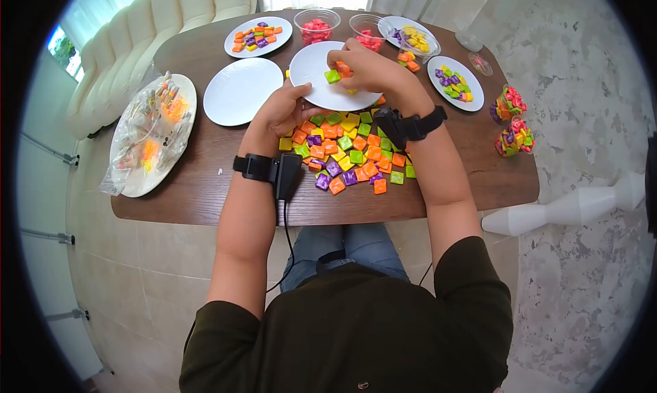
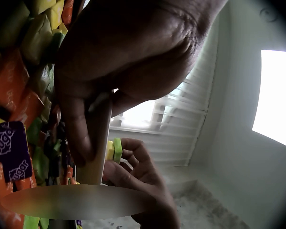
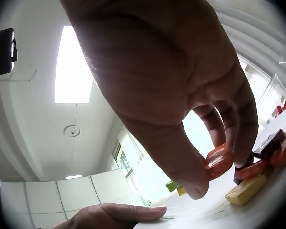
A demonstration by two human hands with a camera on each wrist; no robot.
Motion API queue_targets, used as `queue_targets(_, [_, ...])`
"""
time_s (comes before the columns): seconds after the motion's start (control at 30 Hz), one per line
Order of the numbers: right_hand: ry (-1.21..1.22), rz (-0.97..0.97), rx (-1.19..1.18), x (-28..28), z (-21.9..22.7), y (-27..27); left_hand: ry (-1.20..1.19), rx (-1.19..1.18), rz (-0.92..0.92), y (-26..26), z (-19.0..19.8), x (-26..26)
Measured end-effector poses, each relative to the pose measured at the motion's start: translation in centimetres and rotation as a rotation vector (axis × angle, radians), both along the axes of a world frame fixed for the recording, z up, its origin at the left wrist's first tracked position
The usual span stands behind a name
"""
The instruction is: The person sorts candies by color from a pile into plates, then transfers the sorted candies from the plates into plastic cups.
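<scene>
My left hand [image 1: 284, 110] grips the near left rim of a white plate [image 1: 316, 92], thumb on top and fingers beneath. Above the plate, my right hand [image 1: 375, 68] pinches square wrapped candies; an orange candy [image 3: 219, 161] shows between thumb and fingers, and a green candy [image 1: 332, 76] shows at the fingertips. On the plate, close to those fingers, lie a yellow candy [image 3: 245, 190] and a purple candy [image 3: 270, 144]. Below the plate, a loose pile of orange, yellow, green and purple candies [image 1: 356, 157] covers the tabletop, partly hidden by the plate and hands.
To the left are another white plate [image 1: 241, 92] and an oval dish [image 1: 186, 133] with plastic-wrapped items. At the back stand a plate of mixed candies [image 1: 256, 37] and a clear bowl of red candies [image 1: 316, 29]. Filled cups [image 1: 514, 138] stand near the table's right edge.
</scene>
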State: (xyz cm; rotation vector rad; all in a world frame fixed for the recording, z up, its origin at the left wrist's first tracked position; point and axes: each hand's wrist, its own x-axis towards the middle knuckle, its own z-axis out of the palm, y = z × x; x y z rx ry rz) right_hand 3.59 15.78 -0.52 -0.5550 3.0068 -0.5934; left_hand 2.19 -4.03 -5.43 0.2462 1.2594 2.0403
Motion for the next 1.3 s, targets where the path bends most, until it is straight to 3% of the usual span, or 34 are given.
queue_targets(0.23, [0.05, 0.023, 0.046, -0.7, -1.0, -0.8, -0.016, 0.014, 0.005, 0.0, -0.6, -0.5])
queue_targets(0.37, [0.252, 0.051, -0.018, 1.6, 0.1, -1.0, 0.024, 0.01, 0.045, -0.5, -0.7, -1.0])
queue_targets(0.47, [0.075, 0.204, -0.075, 4.9, 1.7, -2.3, 0.031, 0.029, 0.078, -1.2, -0.8, -1.5])
queue_targets(0.53, [-0.071, 0.426, 0.017, 7.1, 2.0, -3.6, 0.017, 0.031, 0.099, -1.5, -0.6, -1.6])
queue_targets(0.67, [-0.144, 0.746, 0.014, 9.6, -0.6, -5.9, 0.053, 0.019, 0.128, -1.5, -0.6, -1.5])
queue_targets(0.77, [0.105, 0.761, 0.071, 10.1, -2.2, -6.7, 0.04, 0.02, 0.105, -1.4, -0.6, -1.4])
queue_targets(0.97, [0.035, 0.591, 0.182, 8.9, -2.7, -5.6, 0.047, -0.035, 0.054, -1.3, -0.5, -1.2])
queue_targets(1.3, [-0.073, 0.386, 0.126, 7.4, -1.2, -1.6, 0.004, -0.025, 0.07, -0.9, -0.7, -1.2])
